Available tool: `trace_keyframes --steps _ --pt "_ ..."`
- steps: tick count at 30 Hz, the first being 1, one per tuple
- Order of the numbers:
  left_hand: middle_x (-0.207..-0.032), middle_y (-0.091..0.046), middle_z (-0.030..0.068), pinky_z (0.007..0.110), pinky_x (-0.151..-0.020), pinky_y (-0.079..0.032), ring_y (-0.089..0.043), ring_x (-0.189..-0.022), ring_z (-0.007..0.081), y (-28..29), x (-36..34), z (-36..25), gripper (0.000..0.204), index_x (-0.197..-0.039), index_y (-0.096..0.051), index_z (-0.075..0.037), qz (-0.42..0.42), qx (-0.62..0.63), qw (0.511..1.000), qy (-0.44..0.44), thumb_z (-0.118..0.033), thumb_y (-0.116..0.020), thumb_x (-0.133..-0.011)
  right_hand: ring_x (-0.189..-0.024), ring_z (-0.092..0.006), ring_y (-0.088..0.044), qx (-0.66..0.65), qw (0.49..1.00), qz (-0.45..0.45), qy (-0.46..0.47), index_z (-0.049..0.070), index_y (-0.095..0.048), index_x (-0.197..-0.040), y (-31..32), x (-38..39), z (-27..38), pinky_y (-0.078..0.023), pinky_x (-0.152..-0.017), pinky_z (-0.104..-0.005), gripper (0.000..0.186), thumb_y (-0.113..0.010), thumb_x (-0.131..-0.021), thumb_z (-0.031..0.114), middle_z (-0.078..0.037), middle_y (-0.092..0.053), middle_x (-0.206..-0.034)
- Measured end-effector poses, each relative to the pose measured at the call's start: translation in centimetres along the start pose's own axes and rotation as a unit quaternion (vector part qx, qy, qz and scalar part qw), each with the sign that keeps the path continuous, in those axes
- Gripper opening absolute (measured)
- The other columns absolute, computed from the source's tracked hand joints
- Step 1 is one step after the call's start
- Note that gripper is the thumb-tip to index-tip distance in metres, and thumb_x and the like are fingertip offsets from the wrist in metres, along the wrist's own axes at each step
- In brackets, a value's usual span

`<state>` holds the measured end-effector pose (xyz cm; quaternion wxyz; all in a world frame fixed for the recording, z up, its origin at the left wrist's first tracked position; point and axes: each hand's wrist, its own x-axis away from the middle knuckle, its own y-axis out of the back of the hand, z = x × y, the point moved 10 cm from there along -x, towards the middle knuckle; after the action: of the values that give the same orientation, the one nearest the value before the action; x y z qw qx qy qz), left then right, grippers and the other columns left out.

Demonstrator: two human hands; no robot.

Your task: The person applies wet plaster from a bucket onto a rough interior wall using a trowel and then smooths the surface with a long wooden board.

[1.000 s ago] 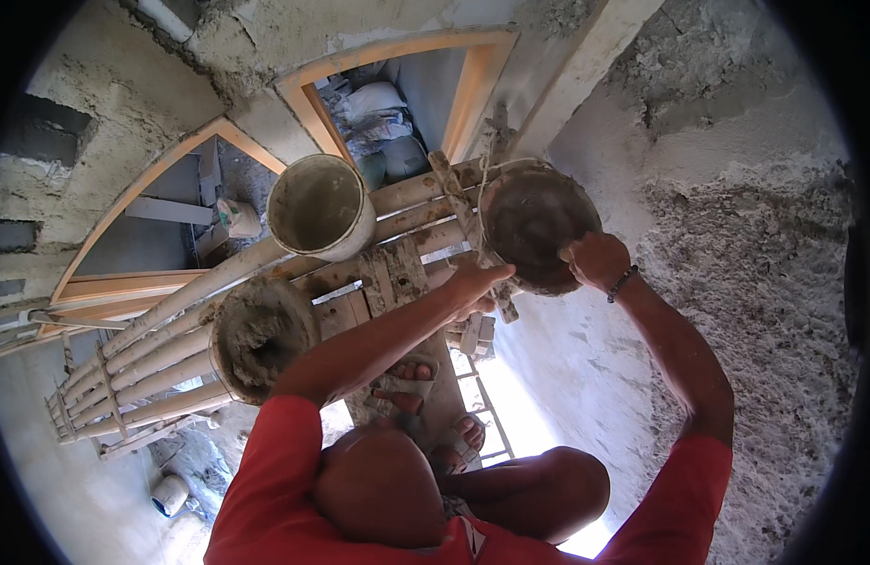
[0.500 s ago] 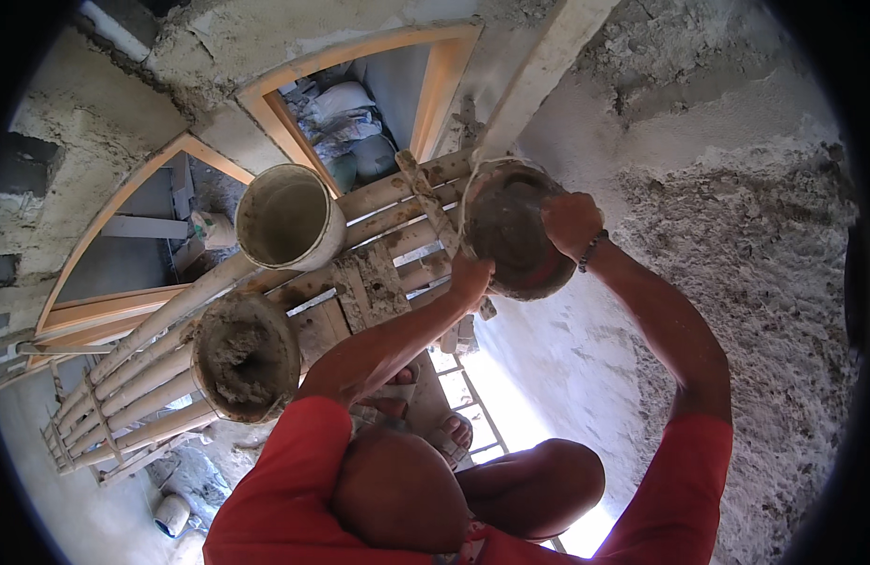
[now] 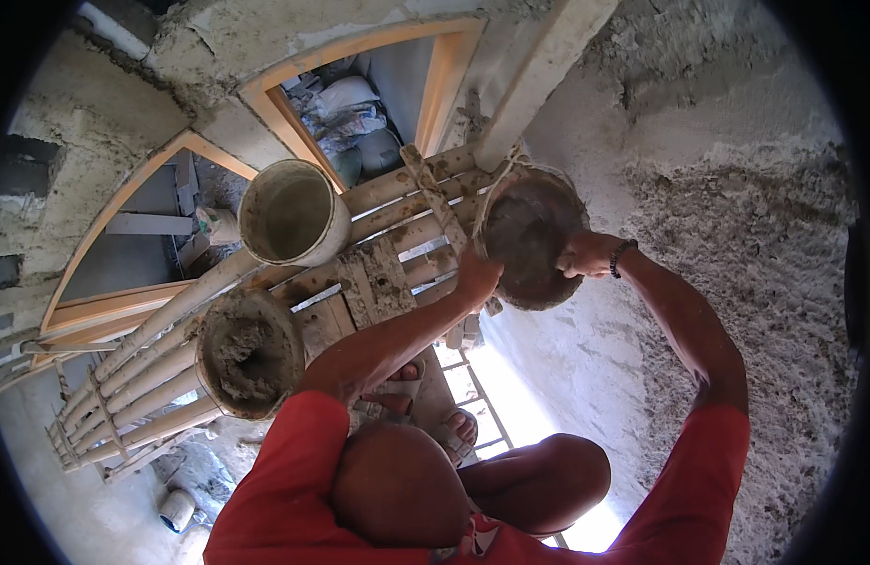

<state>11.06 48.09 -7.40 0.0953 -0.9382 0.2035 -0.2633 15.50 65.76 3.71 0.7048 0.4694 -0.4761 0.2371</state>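
Observation:
A mud-coated bucket [image 3: 529,221] is tipped so that its opening faces me, with wet grey-brown mortar or slurry smeared over its inside. My left hand [image 3: 478,275] is closed on its near left rim. On the opposite side, my right hand [image 3: 588,254] has its fingers curled over the right rim, partly into the opening. The bucket is beside the end of the pole platform, close to the wall. Whether its base rests on anything is hidden.
A pale bucket [image 3: 289,215] and a bucket of thick mortar [image 3: 249,356] stand on the platform of poles [image 3: 157,395]. A slanted beam [image 3: 548,80] comes down beside the rough wall [image 3: 736,254]. Arched wooden frames [image 3: 444,85] are at the far left. A ladder-like frame [image 3: 487,414] shows below my feet.
The tipped bucket has shifted slightly right and nearer. My right hand has slid down along its right rim; my left hand keeps hold of the near left rim.

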Motion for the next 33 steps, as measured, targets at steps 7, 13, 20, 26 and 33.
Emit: trace_keyframes --steps 7,13,20,26,33 --pt "-0.074 -0.058 0.0029 0.027 -0.047 -0.041 -0.05 -0.054 0.0094 -0.5 -0.4 0.0 0.056 -0.124 -0.053 -0.002 0.074 -0.043 0.996 -0.007 0.006 -0.056 -0.068 -0.05 -0.0139 -0.052 -0.463 0.885 0.048 -0.027 0.004 -0.065 -0.1 -8.2 -0.4 -1.9 -0.041 -0.042 -0.0315 0.019 -0.066 -0.089 0.019 -0.002 -0.052 -0.061" --pt "-0.073 -0.057 0.0039 0.029 -0.047 -0.04 -0.05 -0.054 0.0106 -0.1 -0.4 -2.0 0.055 -0.12 -0.054 0.0 0.052 -0.009 0.997 -0.047 0.006 -0.056 -0.065 -0.046 -0.0142 -0.052 -0.512 0.859 -0.002 -0.002 0.006 -0.058 -0.088 -10.4 0.4 -2.2 -0.042 -0.041 -0.0316 0.027 -0.062 -0.092 0.033 -0.004 -0.055 -0.063" --pt "-0.067 -0.058 0.004 0.031 -0.046 -0.039 -0.051 -0.051 0.0118 -0.4 -0.2 -1.2 0.04 -0.108 -0.062 0.0 0.079 -0.014 0.996 0.048 0.005 -0.056 -0.068 -0.065 -0.0282 -0.066 0.118 0.908 -0.38 0.135 0.01 -0.064 -0.104 -3.6 6.0 -2.5 -0.053 -0.058 -0.042 0.025 -0.063 -0.087 0.029 -0.013 -0.066 -0.078" --pt "-0.065 -0.057 0.0039 0.03 -0.044 -0.037 -0.05 -0.049 0.0116 -0.2 -0.2 -1.3 0.03 -0.097 -0.063 0.002 0.058 -0.028 0.998 0.02 0.005 -0.056 -0.068 -0.07 -0.0317 -0.066 0.189 0.894 -0.399 0.074 0.011 -0.062 -0.115 -0.1 3.7 1.2 -0.054 -0.063 -0.0455 0.027 -0.052 -0.09 0.017 -0.016 -0.065 -0.076" --pt "-0.059 -0.053 0.003 0.032 -0.04 -0.033 -0.048 -0.046 0.0112 1.2 -1.3 -0.7 0.012 -0.078 -0.059 0.0 0.032 -0.023 0.997 0.069 0.005 -0.057 -0.067 -0.067 -0.0306 -0.067 0.236 0.916 -0.312 0.083 0.007 -0.063 -0.109 -1.5 4.7 5.2 -0.055 -0.059 -0.0446 0.023 -0.05 -0.093 0.018 -0.014 -0.066 -0.073"
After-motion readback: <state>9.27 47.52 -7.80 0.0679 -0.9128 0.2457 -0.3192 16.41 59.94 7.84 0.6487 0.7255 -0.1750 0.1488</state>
